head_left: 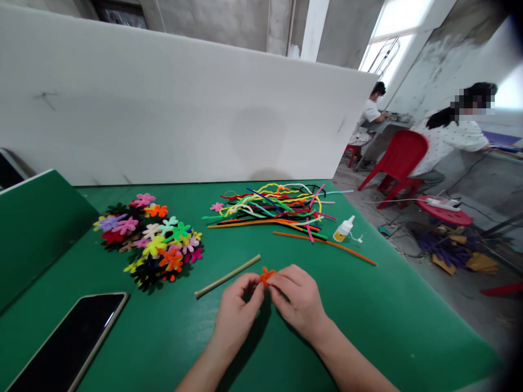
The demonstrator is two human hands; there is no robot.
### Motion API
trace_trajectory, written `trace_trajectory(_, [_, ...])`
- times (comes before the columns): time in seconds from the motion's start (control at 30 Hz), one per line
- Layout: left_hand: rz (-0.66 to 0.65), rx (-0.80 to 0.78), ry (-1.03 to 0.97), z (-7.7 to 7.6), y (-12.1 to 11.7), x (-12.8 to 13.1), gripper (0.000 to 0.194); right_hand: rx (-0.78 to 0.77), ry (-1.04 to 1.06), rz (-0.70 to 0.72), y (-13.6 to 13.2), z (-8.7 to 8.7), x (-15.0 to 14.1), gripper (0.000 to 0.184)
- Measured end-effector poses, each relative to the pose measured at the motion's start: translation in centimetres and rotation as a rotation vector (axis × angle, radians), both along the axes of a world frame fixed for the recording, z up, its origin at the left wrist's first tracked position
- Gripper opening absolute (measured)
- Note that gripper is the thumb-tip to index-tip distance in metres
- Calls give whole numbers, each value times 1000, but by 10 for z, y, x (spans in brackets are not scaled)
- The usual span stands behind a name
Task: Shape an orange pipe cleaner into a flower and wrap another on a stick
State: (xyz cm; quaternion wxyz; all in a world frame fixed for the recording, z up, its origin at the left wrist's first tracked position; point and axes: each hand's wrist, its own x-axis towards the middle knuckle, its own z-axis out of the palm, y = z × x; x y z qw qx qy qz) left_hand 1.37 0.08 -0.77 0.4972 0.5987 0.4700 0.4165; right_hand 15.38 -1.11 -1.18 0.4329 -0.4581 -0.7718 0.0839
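Orange and fuzzy, a small flower (267, 276) is pinched between our left hand (241, 302) and right hand (298, 295), just beside the pale stick (227, 276); left of that stick, we see a flower pile (155, 246).

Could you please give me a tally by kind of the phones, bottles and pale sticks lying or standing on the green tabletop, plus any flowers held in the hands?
Phone: 1
Bottle: 1
Pale stick: 1
Orange flower, held between the left hand and right hand: 1
Total: 4
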Motion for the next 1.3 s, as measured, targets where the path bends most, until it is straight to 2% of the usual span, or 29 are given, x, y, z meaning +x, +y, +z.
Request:
trace_trajectory(0.13, [37, -36, -43, 0, -1, 1, 11, -12, -1, -4, 0, -1, -3, 14])
trace_trajectory(0.27, [79, -12, -75, 1, -1, 1, 8, -124, 105, -51, 0, -1, -6, 10])
trace_trajectory(0.43, [121, -69, -149, 3, -1, 3, 6, -351, 300, -49, 0, 1, -9, 8])
trace_trajectory(0.63, [157, -190, -249, 8, -3, 5, 5, -629, 592, 56, 4, 4, -8, 12])
trace_trajectory(0.8, [177, -244, -327, 9, -4, 5, 4, -812, 895, 133, 6, 6, -9, 19])
trace_trajectory(0.93, [183, -323, -472, 6, -4, 7, 6, -922, 1035, 146, 6, 5, -11, 22])
trace_trajectory(1.07, [170, -435, -608, 4, -4, 7, 8, -977, 1136, 187, 7, -1, -11, 20])
trace_trajectory(1.13, [160, -443, -620, 3, -3, 7, 9, -969, 1135, 199, 7, -2, -11, 19])
trace_trajectory(1.2, [146, -410, -587, 2, -3, 6, 7, -903, 1049, 193, 6, -1, -9, 18])
trace_trajectory(1.3, [116, -340, -498, 2, -3, 4, 6, -693, 763, 158, 3, 4, -5, 13])
